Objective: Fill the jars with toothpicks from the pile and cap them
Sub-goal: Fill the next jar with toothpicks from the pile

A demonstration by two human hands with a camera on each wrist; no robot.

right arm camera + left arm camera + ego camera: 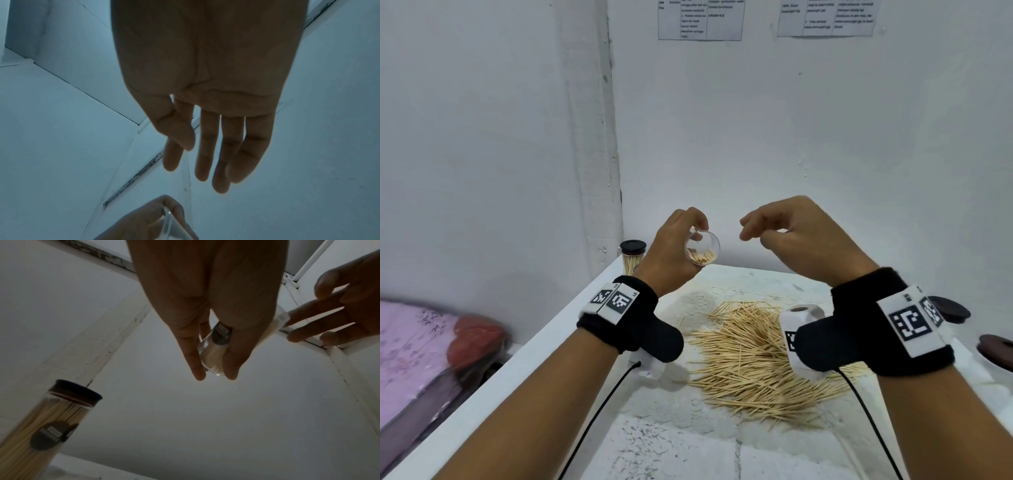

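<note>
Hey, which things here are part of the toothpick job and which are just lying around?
Part of the job:
open jar, held by left hand
toothpick pile
capped jar
loose dark lids
right hand, holding nothing

Just lying about:
wall papers
pink cloth

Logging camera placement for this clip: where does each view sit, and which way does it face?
Head: on the person's head, looking forward and down at the toothpick pile; both forearms, left hand and right hand show.
Left wrist: under the left hand, looking along its fingers gripping the open jar; capped jar beside.
Right wrist: under the empty right hand, facing the wall.
Shared: all three show the open jar.
</note>
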